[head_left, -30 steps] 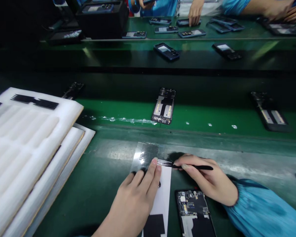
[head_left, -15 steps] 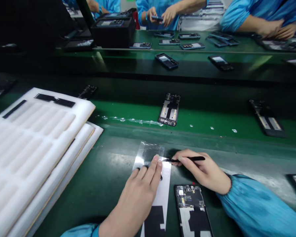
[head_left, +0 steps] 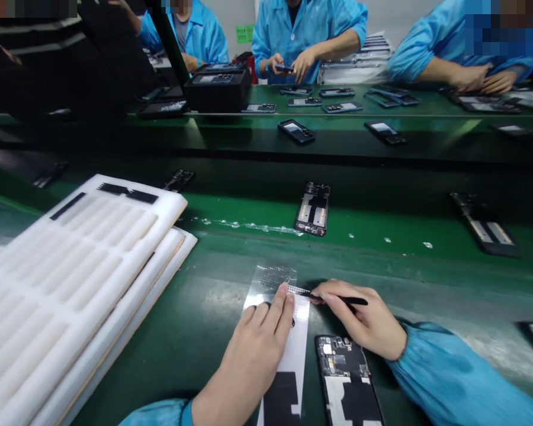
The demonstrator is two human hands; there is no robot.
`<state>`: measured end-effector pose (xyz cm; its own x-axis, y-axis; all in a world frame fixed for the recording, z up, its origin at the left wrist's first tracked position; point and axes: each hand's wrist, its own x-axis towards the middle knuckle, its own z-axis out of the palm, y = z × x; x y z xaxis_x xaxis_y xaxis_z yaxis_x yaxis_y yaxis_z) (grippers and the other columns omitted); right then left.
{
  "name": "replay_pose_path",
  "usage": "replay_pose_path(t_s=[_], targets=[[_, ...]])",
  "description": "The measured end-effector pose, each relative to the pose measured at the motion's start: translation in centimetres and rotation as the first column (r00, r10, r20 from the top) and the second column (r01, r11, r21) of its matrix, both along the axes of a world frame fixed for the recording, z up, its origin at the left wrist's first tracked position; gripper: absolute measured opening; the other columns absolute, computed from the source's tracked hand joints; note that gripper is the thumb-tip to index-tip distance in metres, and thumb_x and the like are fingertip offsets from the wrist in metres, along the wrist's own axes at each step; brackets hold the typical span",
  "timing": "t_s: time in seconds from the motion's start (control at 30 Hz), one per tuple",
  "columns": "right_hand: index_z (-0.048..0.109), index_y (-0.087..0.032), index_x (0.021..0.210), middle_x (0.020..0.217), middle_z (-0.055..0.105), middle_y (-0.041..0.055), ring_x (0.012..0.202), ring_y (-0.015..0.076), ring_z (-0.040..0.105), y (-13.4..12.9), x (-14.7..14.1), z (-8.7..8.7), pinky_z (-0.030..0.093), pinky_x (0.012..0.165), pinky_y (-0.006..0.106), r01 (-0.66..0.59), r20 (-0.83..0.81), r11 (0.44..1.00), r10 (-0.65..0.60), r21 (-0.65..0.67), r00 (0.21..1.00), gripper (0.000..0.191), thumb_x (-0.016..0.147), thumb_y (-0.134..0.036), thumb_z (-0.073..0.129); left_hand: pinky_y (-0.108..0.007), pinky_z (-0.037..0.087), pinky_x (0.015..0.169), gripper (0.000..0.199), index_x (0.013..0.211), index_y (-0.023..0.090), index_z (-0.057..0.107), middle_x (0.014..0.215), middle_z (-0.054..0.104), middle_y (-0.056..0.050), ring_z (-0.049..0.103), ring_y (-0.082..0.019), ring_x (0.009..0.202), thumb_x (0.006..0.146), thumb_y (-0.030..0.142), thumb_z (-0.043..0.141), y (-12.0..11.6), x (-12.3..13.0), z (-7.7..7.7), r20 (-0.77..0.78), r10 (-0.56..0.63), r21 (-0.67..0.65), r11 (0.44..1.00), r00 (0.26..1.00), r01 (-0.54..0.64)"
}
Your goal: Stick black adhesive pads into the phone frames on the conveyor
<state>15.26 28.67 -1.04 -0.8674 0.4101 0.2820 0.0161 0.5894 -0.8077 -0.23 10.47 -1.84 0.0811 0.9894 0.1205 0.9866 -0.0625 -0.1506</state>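
My left hand (head_left: 255,349) lies with fingers stretched over a white strip (head_left: 298,322) and the clear plastic sheet (head_left: 255,296) at its upper end, which carries a pattern of small dark dots. Black tweezers (head_left: 355,300) are pinched in my right hand (head_left: 368,319). Their tip points left, at the dotted edge beside my left fingertips; whether it grips anything is too small to tell. A black adhesive piece (head_left: 279,399) sits on the lower part of the strip. Just below my right hand is an opened phone (head_left: 350,384), its circuit board and black film exposed.
White foam trays (head_left: 115,248) are stacked at left. Beyond my hands, opened phones, one in the middle (head_left: 313,208) and one at right (head_left: 486,225), lie on a green surface (head_left: 382,219). Across the bench, several people in blue smocks (head_left: 311,29) work behind more phones and a black box (head_left: 217,92).
The view has tilted up, so more of the people opposite shows. My left hand stays pressed on the sheet. The tweezers remain at the dotted edge, where more of a dotted strip now shows.
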Motion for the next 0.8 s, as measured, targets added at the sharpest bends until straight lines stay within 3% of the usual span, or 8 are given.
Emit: replay_pose_path(t_s=[0.2,0.37,0.57,0.67,0.8], targets=[[0.069,-0.021,0.102,0.093,0.077,0.0051,0.085,0.0178,0.074,0.38,0.07,0.1,0.059,0.078,0.026,0.004,0.028,0.999,-0.003,-0.037,1.0,0.018,0.1,-0.018,0.051,-0.038,0.051,0.07,0.064,0.143,0.002,0.047,0.149,0.051,-0.023,0.062,-0.024,0.082,0.081,-0.005,0.038,0.05,0.07,0.2,0.033,-0.001,-0.038,0.999,0.999,0.002],[0.07,-0.019,0.104,0.094,0.078,0.0049,0.082,0.0154,0.076,0.91,0.22,0.14,0.06,0.077,0.022,-0.01,0.063,0.991,0.019,-0.137,0.998,0.019,0.1,-0.017,0.052,-0.039,0.047,0.069,0.061,0.144,0.001,0.046,0.151,0.048,-0.025,0.058,-0.024,0.082,0.084,-0.003,0.038,-0.13,0.09,-0.18,0.069,0.0,0.006,1.0,0.998,-0.001],[0.071,-0.018,0.116,0.111,0.079,0.0054,0.092,0.0142,0.078,0.69,0.04,-0.12,0.061,0.083,0.018,0.065,0.093,0.98,-0.048,-0.19,0.994,0.025,0.101,-0.017,0.052,-0.037,0.047,0.07,0.057,0.143,0.002,0.048,0.148,0.052,-0.023,0.058,-0.023,0.082,0.088,-0.004,0.035,-0.16,0.08,-0.28,0.099,-0.006,0.032,0.999,0.995,0.003],[0.075,-0.018,0.112,0.112,0.079,0.0051,0.104,0.0161,0.076,0.4,0.04,-0.16,0.059,0.089,0.018,0.128,0.093,0.979,-0.114,-0.156,0.989,0.025,0.1,-0.017,0.052,-0.036,0.047,0.07,0.053,0.142,0.003,0.049,0.147,0.054,-0.02,0.057,-0.021,0.081,0.091,-0.004,0.037,-0.18,0.01,-0.34,0.109,0.008,0.071,0.997,0.994,-0.016],[0.081,-0.018,0.092,0.112,0.079,0.0072,0.101,0.0182,0.076,0.12,-0.16,-0.12,0.06,0.088,0.02,0.178,0.074,0.973,-0.169,-0.147,0.983,0.029,0.1,-0.02,0.053,-0.035,0.048,0.07,0.05,0.138,0.005,0.053,0.146,0.056,-0.017,0.057,-0.021,0.08,0.092,-0.005,0.036,-0.09,-0.06,-0.4,0.121,0.029,0.122,0.992,0.992,-0.044]])
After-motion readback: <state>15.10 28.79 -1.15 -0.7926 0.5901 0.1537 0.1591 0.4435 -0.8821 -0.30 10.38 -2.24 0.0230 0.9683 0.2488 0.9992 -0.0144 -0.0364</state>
